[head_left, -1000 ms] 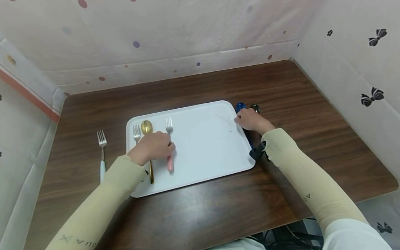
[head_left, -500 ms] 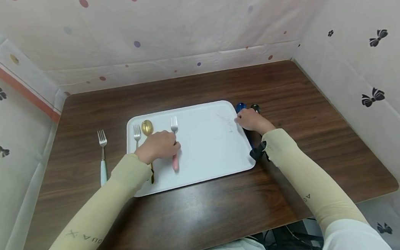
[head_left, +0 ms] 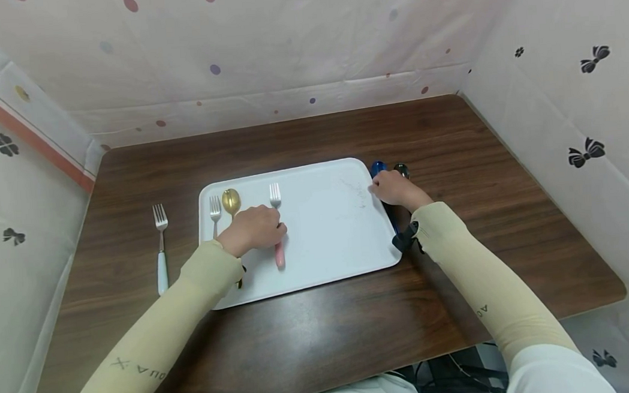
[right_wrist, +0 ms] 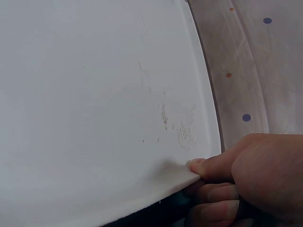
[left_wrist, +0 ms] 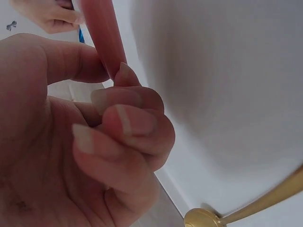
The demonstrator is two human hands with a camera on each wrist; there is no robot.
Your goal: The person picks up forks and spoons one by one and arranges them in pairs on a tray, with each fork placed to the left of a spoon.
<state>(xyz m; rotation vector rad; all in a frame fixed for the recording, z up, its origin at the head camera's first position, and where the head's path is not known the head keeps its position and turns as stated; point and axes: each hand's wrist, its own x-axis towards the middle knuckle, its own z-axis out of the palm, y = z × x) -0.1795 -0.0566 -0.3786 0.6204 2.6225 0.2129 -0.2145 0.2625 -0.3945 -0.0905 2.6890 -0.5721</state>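
Observation:
My left hand (head_left: 254, 229) is over the left half of a white tray (head_left: 337, 219), pinching a fork with a pink handle (head_left: 280, 256). In the left wrist view thumb and forefinger meet on the pink handle (left_wrist: 102, 33), other fingers curled. The fork's tines point away from me; whether it touches the tray I cannot tell. At the tray's right edge, my right hand (head_left: 395, 189) grips the rim, thumb on top and fingers underneath. Left of the pink fork on the tray lie a gold spoon (head_left: 231, 200) and another fork (head_left: 215, 210), both partly hidden.
A fork with a pale blue handle (head_left: 162, 273) lies on the wooden table (head_left: 323, 340), left of the tray. Beyond the right hand are a blue rounded object (head_left: 378, 167) and a dark rounded one (head_left: 401, 169), mostly covered. Patterned sheets hang around the table.
My left hand has shifted a little to the right with the pink-handled fork, widening its distance from the gold spoon. The right hand has stayed on the tray rim.

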